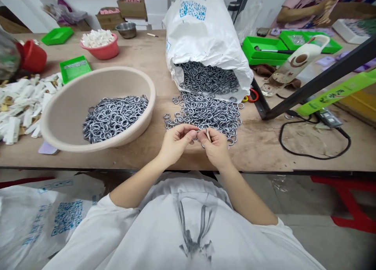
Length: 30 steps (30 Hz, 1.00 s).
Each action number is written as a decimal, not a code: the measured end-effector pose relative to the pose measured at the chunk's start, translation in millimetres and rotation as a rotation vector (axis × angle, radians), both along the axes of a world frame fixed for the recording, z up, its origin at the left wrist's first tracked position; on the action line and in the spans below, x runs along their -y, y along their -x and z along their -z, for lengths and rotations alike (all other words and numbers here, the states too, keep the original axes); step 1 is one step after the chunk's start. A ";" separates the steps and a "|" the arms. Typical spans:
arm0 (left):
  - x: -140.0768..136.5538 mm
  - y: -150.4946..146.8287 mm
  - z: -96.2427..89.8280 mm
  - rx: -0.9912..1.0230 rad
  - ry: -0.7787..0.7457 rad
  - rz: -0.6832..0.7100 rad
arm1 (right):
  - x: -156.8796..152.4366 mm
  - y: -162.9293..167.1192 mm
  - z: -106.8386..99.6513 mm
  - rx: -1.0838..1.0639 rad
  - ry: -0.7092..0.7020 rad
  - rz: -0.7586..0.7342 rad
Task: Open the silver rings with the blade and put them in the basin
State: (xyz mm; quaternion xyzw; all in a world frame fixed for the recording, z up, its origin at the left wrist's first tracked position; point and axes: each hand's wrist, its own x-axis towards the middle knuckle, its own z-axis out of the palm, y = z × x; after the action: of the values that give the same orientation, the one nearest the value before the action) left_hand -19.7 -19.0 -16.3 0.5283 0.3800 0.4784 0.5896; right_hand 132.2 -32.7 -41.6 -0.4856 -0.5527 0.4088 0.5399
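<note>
My left hand (177,143) and my right hand (216,148) meet fingertip to fingertip over the near edge of a pile of grey rings (211,109). A thin, pale, pointed strip (208,135) sticks up from the closed fingers of my right hand. Thumb and forefinger of my left hand are pinched together; whatever lies between them is too small and covered to make out. Behind the pile, a white sack (202,39) lies with its mouth towards me, spilling more rings. On the left, a big beige basin (61,113) contains many of the same rings.
White plastic pieces (23,101) are heaped far left, near a green tray (75,68) and a red bowl (102,51). A black metal post (293,101), a bottle (286,74) and a black cable (314,157) are on the right. A co-worker's arm (302,15) shows behind.
</note>
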 end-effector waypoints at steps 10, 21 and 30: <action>17.9 9.4 7.3 0.321 0.536 0.326 | 9.3 3.2 5.6 0.063 -0.165 -0.031; 31.5 5.5 6.2 0.344 0.460 0.226 | 15.8 3.9 -2.8 0.068 -0.176 -0.101; 33.1 9.4 4.2 0.304 0.442 0.120 | 29.3 -1.2 -15.0 0.407 -0.191 -0.121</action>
State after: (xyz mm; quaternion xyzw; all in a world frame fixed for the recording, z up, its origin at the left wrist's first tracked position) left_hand -29.1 -52.2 -20.6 0.3305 0.3506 0.4220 0.7680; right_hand 133.5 -62.0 -26.6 -0.4708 -0.7146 0.2800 0.4351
